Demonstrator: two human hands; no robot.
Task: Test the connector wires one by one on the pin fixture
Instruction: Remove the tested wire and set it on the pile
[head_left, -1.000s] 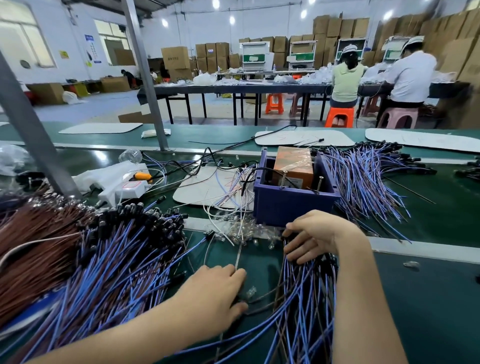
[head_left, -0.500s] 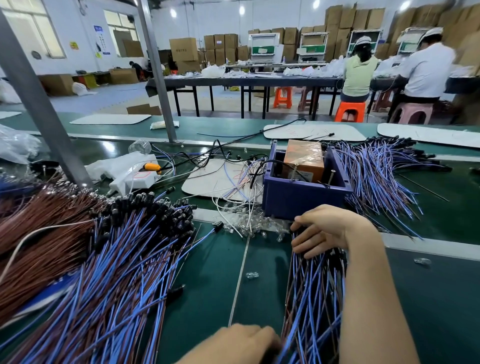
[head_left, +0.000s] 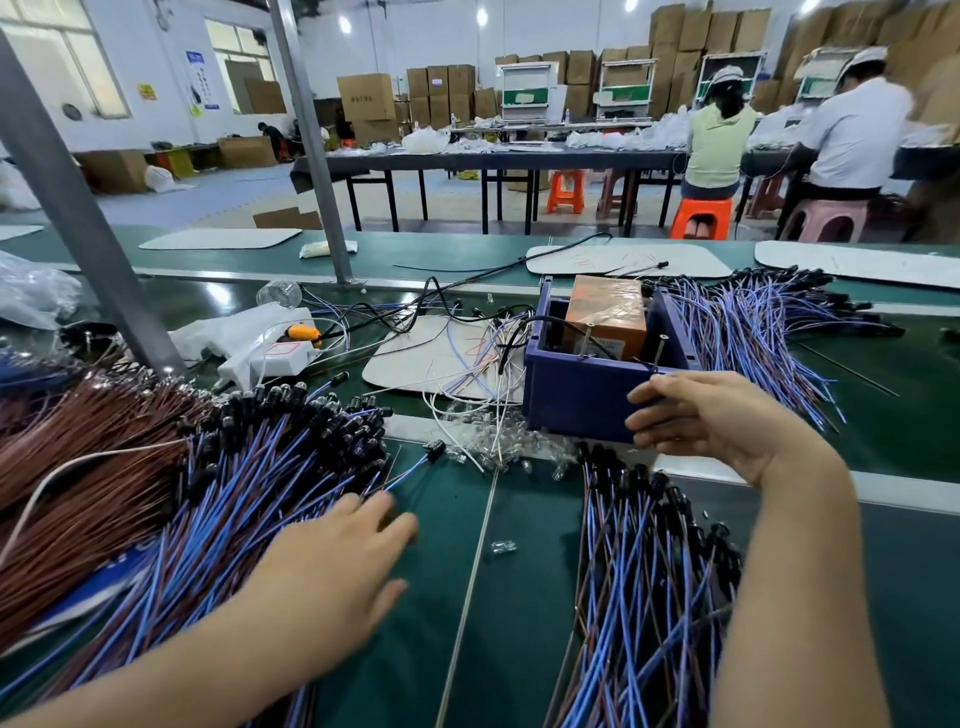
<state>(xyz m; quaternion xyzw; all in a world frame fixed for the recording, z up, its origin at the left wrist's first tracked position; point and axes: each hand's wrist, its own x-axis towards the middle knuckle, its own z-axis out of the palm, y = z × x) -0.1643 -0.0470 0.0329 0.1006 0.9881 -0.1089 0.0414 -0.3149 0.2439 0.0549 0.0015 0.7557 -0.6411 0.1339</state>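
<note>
A blue box fixture (head_left: 576, 395) with upright metal pins and an orange block (head_left: 607, 316) inside stands mid-table. My right hand (head_left: 711, 418) hovers in front of its near wall, fingers spread and relaxed, holding nothing. My left hand (head_left: 337, 566) lies flat with straight fingers at the edge of a large pile of blue-and-brown wires with black connectors (head_left: 249, 488). A second bundle of such wires (head_left: 639, 582) lies below my right hand. A third heap (head_left: 753, 322) spreads to the right of the fixture.
Brown wires (head_left: 72, 467) are heaped at far left by a slanted metal post (head_left: 78, 208). White wires and clear small bulbs (head_left: 493, 447) litter the belt edge. A thin metal rod (head_left: 470, 587) lies on the green mat. People sit at tables behind.
My left hand moved up from the bottom edge to the left wire pile. My right hand lifted off the right bundle and rose in front of the fixture.
</note>
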